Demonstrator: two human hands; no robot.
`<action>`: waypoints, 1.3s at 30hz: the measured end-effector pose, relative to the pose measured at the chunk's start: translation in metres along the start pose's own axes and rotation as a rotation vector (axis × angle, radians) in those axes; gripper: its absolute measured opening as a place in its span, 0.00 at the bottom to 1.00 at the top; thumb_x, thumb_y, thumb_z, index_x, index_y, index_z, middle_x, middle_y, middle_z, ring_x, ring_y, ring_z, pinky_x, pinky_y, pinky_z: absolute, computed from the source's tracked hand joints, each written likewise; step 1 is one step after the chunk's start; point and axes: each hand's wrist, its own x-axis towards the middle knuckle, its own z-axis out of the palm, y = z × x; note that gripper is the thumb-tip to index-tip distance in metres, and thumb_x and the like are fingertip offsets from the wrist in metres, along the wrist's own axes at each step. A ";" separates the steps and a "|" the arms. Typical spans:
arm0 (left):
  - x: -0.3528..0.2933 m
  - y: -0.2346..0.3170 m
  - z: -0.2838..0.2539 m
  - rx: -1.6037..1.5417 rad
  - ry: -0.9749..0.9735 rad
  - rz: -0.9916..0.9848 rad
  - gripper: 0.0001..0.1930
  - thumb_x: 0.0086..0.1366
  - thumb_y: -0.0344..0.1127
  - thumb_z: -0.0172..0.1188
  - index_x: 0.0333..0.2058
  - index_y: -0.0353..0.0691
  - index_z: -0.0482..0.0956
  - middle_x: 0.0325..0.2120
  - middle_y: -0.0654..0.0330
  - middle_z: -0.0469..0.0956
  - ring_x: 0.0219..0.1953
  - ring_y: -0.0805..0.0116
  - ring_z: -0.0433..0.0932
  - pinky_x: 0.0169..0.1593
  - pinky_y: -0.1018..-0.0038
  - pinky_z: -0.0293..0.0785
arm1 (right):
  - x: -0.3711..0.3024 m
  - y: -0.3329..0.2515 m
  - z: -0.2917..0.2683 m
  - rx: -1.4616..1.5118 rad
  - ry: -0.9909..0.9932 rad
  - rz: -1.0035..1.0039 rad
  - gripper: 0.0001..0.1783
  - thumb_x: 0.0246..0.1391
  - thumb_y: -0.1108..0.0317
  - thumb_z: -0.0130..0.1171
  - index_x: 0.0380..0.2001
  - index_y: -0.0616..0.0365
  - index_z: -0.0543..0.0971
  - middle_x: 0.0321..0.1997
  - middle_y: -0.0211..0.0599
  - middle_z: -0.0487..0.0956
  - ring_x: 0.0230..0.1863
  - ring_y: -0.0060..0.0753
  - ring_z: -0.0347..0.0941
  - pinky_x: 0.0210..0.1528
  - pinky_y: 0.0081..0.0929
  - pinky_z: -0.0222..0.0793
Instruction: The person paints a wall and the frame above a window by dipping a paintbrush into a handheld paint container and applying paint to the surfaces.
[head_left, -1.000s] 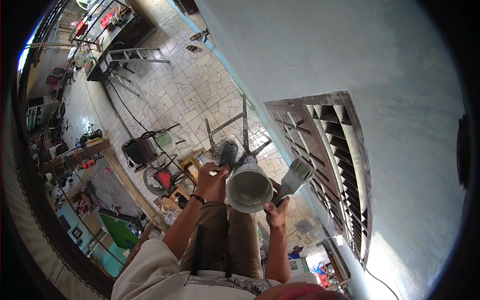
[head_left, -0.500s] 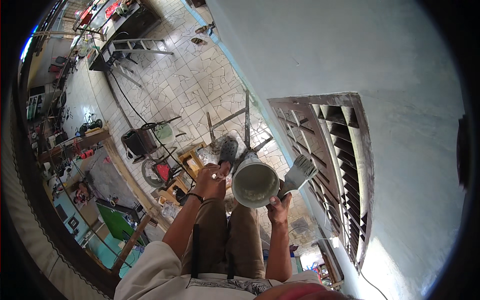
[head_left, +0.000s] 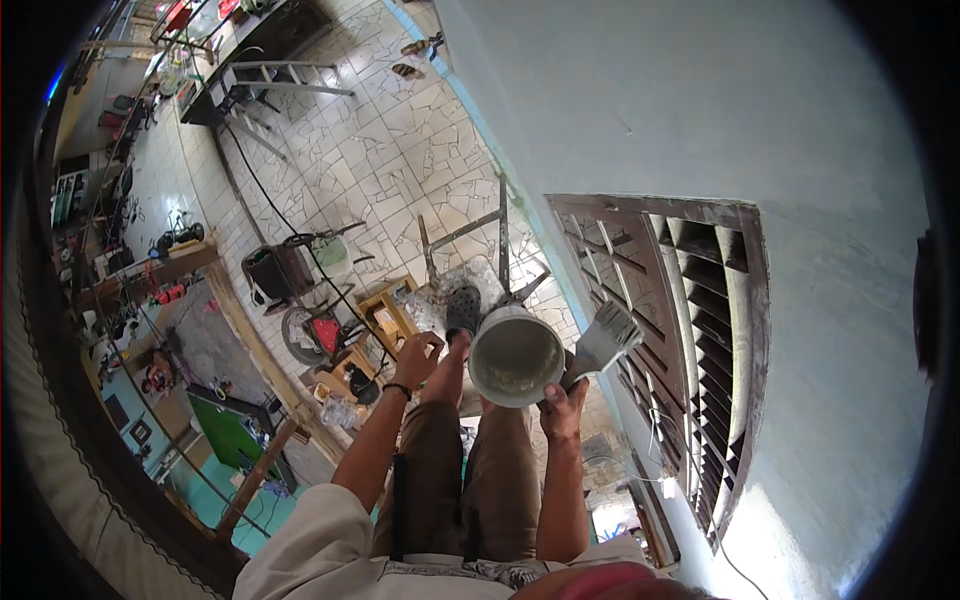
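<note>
My right hand (head_left: 563, 405) grips a wide paint brush (head_left: 605, 340) by its handle, bristles pointing up and away toward the wall. The thumb of that same hand presses on the rim of a grey bucket (head_left: 517, 355), which hangs upright in front of my knees. Inside the bucket is a pale coating at the bottom. My left hand (head_left: 418, 358), with a dark bracelet on its wrist, hovers just left of the bucket, apart from it. Its fingers are curled in, and anything inside them is hidden.
Under my foot in a dark clog (head_left: 463, 308) is a stained raised stand (head_left: 440, 290) with wooden legs. On the right, a grey-blue wall (head_left: 700, 100) holds a brown louvred window (head_left: 690, 340). A stepladder (head_left: 290, 85), a chair (head_left: 278, 275) and wooden crates (head_left: 390, 312) stand on the tiled floor.
My left hand has drawn slightly left, away from my leg, and its fingers have curled differently. Bucket and brush have shifted slightly right with my right hand. The whole view has tilted a little.
</note>
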 end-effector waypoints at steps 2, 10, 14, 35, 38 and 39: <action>0.002 -0.012 -0.002 0.005 0.008 0.031 0.02 0.54 0.26 0.65 0.28 0.35 0.83 0.30 0.53 0.82 0.39 0.51 0.81 0.46 0.62 0.76 | 0.012 0.008 0.007 -0.051 -0.059 -0.090 0.41 0.40 0.69 0.73 0.59 0.67 0.68 0.48 0.40 0.78 0.33 0.20 0.70 0.27 0.18 0.63; 0.017 -0.089 0.024 0.067 0.062 -0.083 0.08 0.48 0.31 0.73 0.22 0.36 0.81 0.23 0.54 0.80 0.30 0.55 0.80 0.38 0.62 0.75 | 0.075 0.027 0.005 -0.099 -0.131 -0.022 0.43 0.41 0.66 0.72 0.61 0.69 0.67 0.50 0.47 0.80 0.46 0.34 0.78 0.43 0.25 0.75; 0.042 -0.145 0.059 -0.029 0.196 -0.266 0.18 0.59 0.46 0.68 0.32 0.33 0.84 0.29 0.50 0.83 0.37 0.55 0.82 0.43 0.64 0.76 | 0.120 0.039 0.001 -0.149 -0.129 -0.033 0.44 0.40 0.70 0.72 0.62 0.68 0.66 0.48 0.46 0.80 0.40 0.29 0.78 0.35 0.20 0.74; -0.017 -0.321 0.120 0.632 -0.172 -0.375 0.28 0.54 0.52 0.66 0.51 0.43 0.77 0.45 0.53 0.77 0.52 0.52 0.73 0.52 0.55 0.72 | 0.290 0.158 -0.015 -0.437 -0.379 -0.002 0.54 0.34 0.51 0.78 0.60 0.70 0.65 0.47 0.44 0.78 0.43 0.32 0.78 0.37 0.25 0.76; 0.015 -0.321 0.138 0.561 -0.055 -0.439 0.26 0.54 0.50 0.66 0.49 0.44 0.77 0.43 0.52 0.77 0.51 0.51 0.74 0.50 0.56 0.73 | 0.316 0.172 -0.013 -0.469 -0.391 0.051 0.53 0.34 0.52 0.78 0.60 0.70 0.65 0.47 0.44 0.78 0.42 0.31 0.79 0.37 0.24 0.76; 0.026 -0.320 0.145 0.557 0.024 -0.415 0.25 0.55 0.48 0.65 0.49 0.46 0.77 0.41 0.52 0.77 0.49 0.50 0.75 0.48 0.56 0.74 | 0.325 0.176 -0.012 -0.474 -0.400 0.062 0.52 0.34 0.53 0.77 0.59 0.70 0.66 0.45 0.45 0.79 0.43 0.33 0.79 0.39 0.25 0.77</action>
